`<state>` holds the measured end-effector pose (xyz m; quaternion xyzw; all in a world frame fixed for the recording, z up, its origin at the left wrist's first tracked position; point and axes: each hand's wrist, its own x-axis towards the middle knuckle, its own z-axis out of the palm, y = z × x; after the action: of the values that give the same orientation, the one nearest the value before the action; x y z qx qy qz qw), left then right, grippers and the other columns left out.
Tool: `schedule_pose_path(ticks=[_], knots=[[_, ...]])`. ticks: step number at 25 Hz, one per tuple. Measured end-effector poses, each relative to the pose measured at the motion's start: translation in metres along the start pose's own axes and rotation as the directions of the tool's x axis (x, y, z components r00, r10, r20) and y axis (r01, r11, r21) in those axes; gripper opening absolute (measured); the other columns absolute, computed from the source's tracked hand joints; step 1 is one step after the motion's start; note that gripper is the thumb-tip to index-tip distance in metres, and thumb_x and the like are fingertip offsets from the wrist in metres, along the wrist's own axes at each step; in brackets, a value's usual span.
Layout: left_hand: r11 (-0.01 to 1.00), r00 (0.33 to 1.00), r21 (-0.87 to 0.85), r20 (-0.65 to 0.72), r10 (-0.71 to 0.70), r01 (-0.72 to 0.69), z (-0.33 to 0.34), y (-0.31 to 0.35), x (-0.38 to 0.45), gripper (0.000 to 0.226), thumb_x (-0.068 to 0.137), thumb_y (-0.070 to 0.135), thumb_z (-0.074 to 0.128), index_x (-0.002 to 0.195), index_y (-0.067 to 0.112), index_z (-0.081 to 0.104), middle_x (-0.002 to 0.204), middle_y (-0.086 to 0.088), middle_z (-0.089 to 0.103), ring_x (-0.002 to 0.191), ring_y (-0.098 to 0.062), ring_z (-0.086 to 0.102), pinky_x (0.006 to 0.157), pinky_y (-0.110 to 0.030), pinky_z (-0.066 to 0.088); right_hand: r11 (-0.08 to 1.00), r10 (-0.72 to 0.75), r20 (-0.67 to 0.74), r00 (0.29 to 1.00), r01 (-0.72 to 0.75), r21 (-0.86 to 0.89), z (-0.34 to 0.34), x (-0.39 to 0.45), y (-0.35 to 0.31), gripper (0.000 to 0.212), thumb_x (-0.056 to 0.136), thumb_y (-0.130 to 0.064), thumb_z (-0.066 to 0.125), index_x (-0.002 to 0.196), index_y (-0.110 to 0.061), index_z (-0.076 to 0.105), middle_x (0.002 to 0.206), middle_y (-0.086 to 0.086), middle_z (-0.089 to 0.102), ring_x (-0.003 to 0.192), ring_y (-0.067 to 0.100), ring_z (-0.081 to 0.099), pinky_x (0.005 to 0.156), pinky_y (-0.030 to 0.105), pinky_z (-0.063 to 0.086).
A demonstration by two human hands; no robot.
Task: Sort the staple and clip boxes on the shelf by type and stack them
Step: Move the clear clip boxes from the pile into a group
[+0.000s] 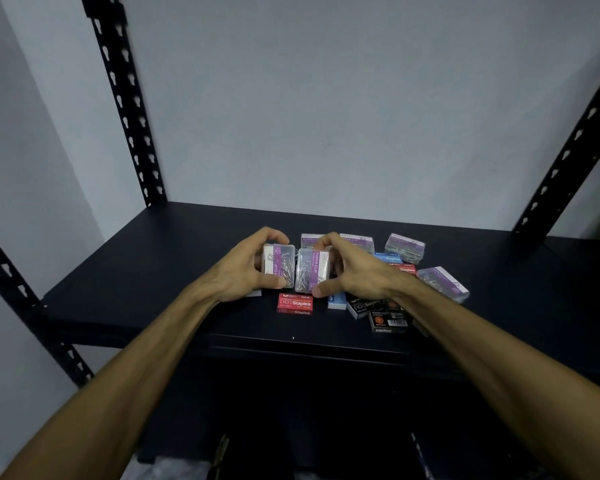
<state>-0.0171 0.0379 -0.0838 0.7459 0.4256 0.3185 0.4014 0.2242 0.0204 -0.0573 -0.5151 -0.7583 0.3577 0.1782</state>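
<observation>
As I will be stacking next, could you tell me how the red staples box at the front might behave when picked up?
The red staples box looks like thin card, so probably light and crushable. It lies flat on the shelf, so it is unlikely to roll or tip.

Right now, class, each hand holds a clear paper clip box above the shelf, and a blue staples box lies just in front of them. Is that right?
Not quite. The head view shows the left hand and right hand each holding a clear paper clip box above the shelf, but the staples box just in front is red, not blue.
</observation>
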Motion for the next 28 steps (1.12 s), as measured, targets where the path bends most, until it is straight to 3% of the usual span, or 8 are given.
schedule_pose_path(ticks=[6,9,12,15,18,21,24,28], knots=[[0.999,0.999,-0.043,-0.027,-0.026,0.025,-0.007,-0.002,0.004,0.071,0.079,0.006,0.078,0.137,0.027,0.043,0.103,0.0,0.074,0.095,-0.014,0.07,0.085,-0.03,0.054,0.996,0.022,0.003,1.0,-0.022,0.092,-0.002,0.002,0.002,0.051,0.08,-0.008,0.079,0.121,-0.014,0.049,0.1,0.005,0.067,0.063,-0.006,0.061,0.057,0.012,0.047],[0.996,0.997,-0.076,-0.057,-0.055,0.05,-0.017,-0.001,0.006,0.056,0.079,0.007,0.079,0.122,0.02,0.047,0.096,-0.003,0.076,0.085,-0.017,0.07,0.082,-0.031,0.054,0.993,0.026,-0.072,0.997,-0.018,0.114,-0.003,0.009,0.006,0.034,0.077,-0.015,0.082,0.102,-0.007,0.059,0.091,0.012,0.066,0.074,0.012,0.061,0.074,0.038,0.053],[0.996,0.996,-0.077,-0.08,-0.049,0.043,-0.032,-0.001,0.01,0.042,0.082,0.008,0.077,0.117,0.018,0.056,0.095,-0.005,0.075,0.084,-0.015,0.071,0.084,-0.033,0.055,0.986,0.027,-0.168,0.985,0.002,0.168,-0.008,0.017,0.004,0.026,0.077,-0.012,0.081,0.095,-0.008,0.063,0.088,0.01,0.064,0.077,0.02,0.061,0.084,0.049,0.053],[0.999,0.993,-0.03,-0.111,-0.035,0.032,-0.054,-0.007,0.012,0.04,0.087,0.012,0.071,0.124,0.025,0.061,0.105,0.004,0.074,0.099,-0.01,0.069,0.088,-0.029,0.055,0.972,0.025,-0.197,0.98,0.022,0.235,-0.012,0.028,-0.01,0.02,0.081,-0.006,0.075,0.093,-0.02,0.066,0.099,0.013,0.07,0.083,0.025,0.071,0.079,0.044,0.058],[0.998,0.991,0.027,-0.128,-0.049,0.053,-0.077,-0.02,0.013,0.044,0.09,0.014,0.068,0.131,0.026,0.06,0.115,0.009,0.07,0.107,-0.008,0.065,0.089,-0.03,0.056,0.973,0.013,-0.18,0.984,0.029,0.23,-0.011,0.045,-0.027,0.021,0.085,-0.001,0.068,0.1,-0.015,0.066,0.094,0.005,0.071,0.075,0.016,0.07,0.073,0.039,0.058],[0.991,0.983,0.095,-0.169,-0.076,0.093,-0.103,-0.036,0.011,0.046,0.088,0.014,0.071,0.131,0.025,0.059,0.116,0.008,0.069,0.106,-0.012,0.066,0.094,-0.034,0.055,0.992,-0.049,-0.16,0.986,0.066,0.103,-0.005,0.069,-0.043,0.026,0.087,-0.006,0.068,0.108,-0.02,0.066,0.095,-0.004,0.071,0.08,0.008,0.068,0.075,0.029,0.057],[0.978,0.967,0.14,-0.225,-0.123,0.157,-0.128,-0.048,0.007,0.035,0.084,0.011,0.074,0.114,0.028,0.063,0.104,0.004,0.071,0.096,-0.016,0.069,0.089,-0.035,0.056,0.993,-0.119,-0.168,0.979,0.116,-0.025,0.004,0.098,-0.058,0.036,0.088,-0.012,0.068,0.121,-0.023,0.064,0.104,-0.007,0.068,0.092,0.009,0.064,0.079,0.025,0.052],[0.963,0.958,0.188,-0.247,-0.144,0.193,-0.146,-0.059,0.004,0.035,0.084,0.007,0.073,0.11,0.029,0.066,0.105,0.008,0.072,0.096,-0.008,0.068,0.093,-0.031,0.054,0.979,-0.159,-0.111,0.981,0.142,-0.15,0.023,0.136,-0.072,0.039,0.091,-0.012,0.062,0.129,-0.022,0.06,0.116,-0.005,0.066,0.103,0.011,0.061,0.088,0.024,0.048]])
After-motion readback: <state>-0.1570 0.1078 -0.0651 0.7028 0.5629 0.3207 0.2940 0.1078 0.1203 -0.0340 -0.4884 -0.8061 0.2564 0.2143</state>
